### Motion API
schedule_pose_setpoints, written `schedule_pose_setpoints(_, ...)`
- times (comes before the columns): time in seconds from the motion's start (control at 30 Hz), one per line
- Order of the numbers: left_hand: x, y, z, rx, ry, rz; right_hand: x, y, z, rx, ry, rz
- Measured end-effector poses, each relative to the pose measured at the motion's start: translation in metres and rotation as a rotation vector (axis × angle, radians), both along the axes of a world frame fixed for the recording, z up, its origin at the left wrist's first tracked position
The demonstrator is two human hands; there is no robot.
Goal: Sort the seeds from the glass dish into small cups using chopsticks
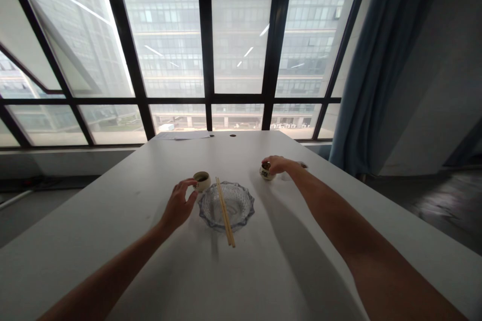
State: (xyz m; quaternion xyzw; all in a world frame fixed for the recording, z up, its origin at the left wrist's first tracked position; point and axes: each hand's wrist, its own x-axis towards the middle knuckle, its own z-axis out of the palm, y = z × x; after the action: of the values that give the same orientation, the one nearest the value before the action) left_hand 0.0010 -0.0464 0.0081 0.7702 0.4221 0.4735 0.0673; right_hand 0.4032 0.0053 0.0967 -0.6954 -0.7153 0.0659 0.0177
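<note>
My right hand (277, 164) grips a small cream cup (267, 175) with dark markings by its rim, at the right of the table. My left hand (181, 202) is beside a second small cream cup (204, 185), dark inside. Its thumb and fingers are apart, and the fingertips reach the cup's left side; firm contact is hard to make out. Between my arms stands a clear glass bowl (246, 212) with a scalloped rim. A pair of wooden chopsticks (225, 213) lies across it, the near ends jutting over the front rim.
The white table (241, 281) runs toward large windows. Papers (181, 136) lie at its far left edge, near dark round holes (233, 135). A small dark item (302, 165) is partly hidden behind my right forearm. A blue curtain (372, 85) hangs at the right.
</note>
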Motion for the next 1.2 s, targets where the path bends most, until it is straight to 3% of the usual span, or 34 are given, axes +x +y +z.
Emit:
schedule_pose_setpoints(0.1, -0.009, 0.034, 0.002, -0.024, 0.11, 0.038, 0.014, -0.011, 0.004, 0.031, -0.01, -0.039)
schedule_pose_setpoints(0.2, -0.013, 0.07, 0.011, -0.09, 0.175, 0.001, 0.004, -0.02, 0.01, 0.09, 0.017, 0.016)
schedule_pose_setpoints(0.4, 0.001, 0.12, 0.03, -0.38, 0.231, -0.35, -0.092, -0.048, 0.003, 0.249, 0.157, 0.428)
schedule_pose_setpoints(0.47, 0.011, 0.128, 0.032, -0.461, 0.25, -0.419, -0.126, -0.062, -0.006, 0.283, 0.242, 0.653)
schedule_pose_setpoints(0.53, 0.022, 0.136, 0.034, -0.487, 0.295, -0.436, -0.15, -0.074, -0.016, 0.264, 0.211, 0.723)
schedule_pose_setpoints(0.73, 0.069, 0.16, 0.046, -0.459, 0.497, -0.402, -0.16, -0.093, -0.034, 0.239, 0.108, 0.673)
schedule_pose_setpoints(0.93, 0.153, 0.181, 0.054, -0.435, 0.637, -0.381, -0.139, -0.105, -0.032, 0.254, 0.119, 0.594)
schedule_pose_setpoints(1.07, 0.211, 0.182, 0.059, -0.401, 0.722, -0.395, -0.132, -0.112, -0.031, 0.248, 0.107, 0.534)
schedule_pose_setpoints(1.2, 0.249, 0.174, 0.064, -0.378, 0.78, -0.411, -0.135, -0.114, -0.032, 0.271, 0.08, 0.522)
